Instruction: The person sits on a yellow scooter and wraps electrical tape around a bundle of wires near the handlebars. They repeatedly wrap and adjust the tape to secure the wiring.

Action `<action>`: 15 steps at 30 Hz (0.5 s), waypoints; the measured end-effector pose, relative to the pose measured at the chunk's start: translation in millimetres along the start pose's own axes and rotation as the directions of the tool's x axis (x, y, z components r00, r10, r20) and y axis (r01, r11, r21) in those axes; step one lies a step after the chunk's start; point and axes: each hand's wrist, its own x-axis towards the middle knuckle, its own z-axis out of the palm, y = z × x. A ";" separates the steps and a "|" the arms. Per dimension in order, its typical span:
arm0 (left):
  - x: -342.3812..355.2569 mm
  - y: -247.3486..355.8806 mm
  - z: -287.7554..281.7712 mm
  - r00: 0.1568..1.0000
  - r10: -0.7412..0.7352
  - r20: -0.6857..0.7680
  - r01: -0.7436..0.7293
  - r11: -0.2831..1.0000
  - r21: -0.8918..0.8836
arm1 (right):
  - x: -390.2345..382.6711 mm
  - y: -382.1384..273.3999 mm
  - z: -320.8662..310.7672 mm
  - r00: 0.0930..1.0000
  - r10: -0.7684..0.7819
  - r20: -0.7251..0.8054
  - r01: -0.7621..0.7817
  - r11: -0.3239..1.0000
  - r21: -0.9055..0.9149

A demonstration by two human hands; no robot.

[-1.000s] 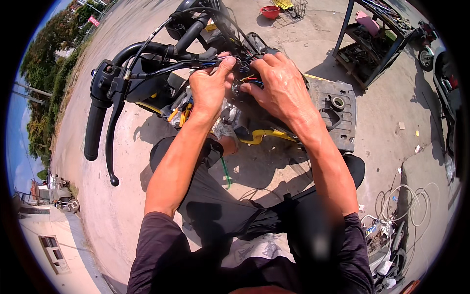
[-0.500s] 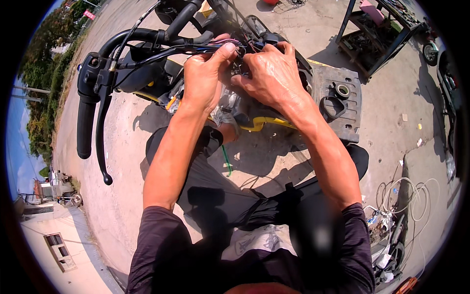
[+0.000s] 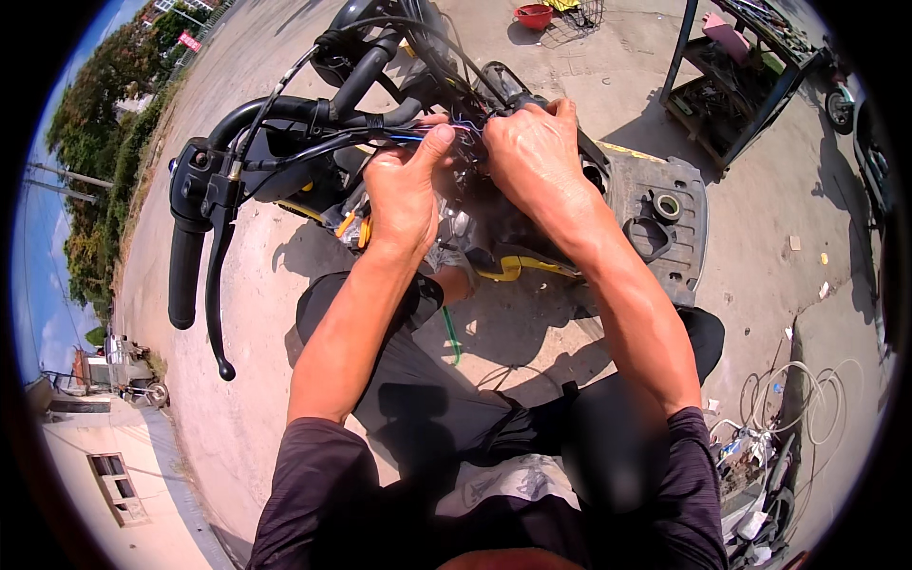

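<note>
A bundle of thin coloured wires (image 3: 407, 136) runs along the black handlebar (image 3: 275, 112) of a partly stripped scooter. My left hand (image 3: 408, 185) is closed on the bundle, thumb on top and fingertips underneath. Just to its right, my right hand (image 3: 532, 147) is closed too, with its fingers curled over the ends of several wires; exactly what it pinches is hidden behind the knuckles. Left of my hands, the grip (image 3: 187, 271) and the brake lever (image 3: 224, 304) hang from the bar's end. Below sits a yellow frame piece (image 3: 522, 268).
Right of the scooter is a grey plastic panel (image 3: 689, 237) carrying a roll of tape (image 3: 666, 206). A metal cart (image 3: 727, 104) with tools stands at the far right. Pale coiled hose (image 3: 807, 399) and scraps litter the ground. A red bowl (image 3: 534, 16) lies at the back.
The view has shifted, so the scooter and hands appear slightly lower and more to the right. Both hands stay at the wires, the right one's fingers curled in more.
</note>
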 end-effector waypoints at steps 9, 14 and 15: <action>-2.8 -4.8 2.8 0.998 0.040 -0.039 -0.038 0.998 0.043 | -15.9 1.2 -35.2 0.984 0.056 -0.167 0.052 0.815 0.578; -14.6 -4.4 0.9 0.997 0.069 -0.027 -0.064 0.987 0.149 | -4.2 7.8 -17.5 0.987 -0.008 -0.159 0.069 0.922 0.382; -16.8 -4.0 -1.6 0.998 0.062 -0.017 -0.059 0.987 0.152 | -5.0 7.6 -17.8 0.990 0.026 -0.141 0.035 0.910 0.412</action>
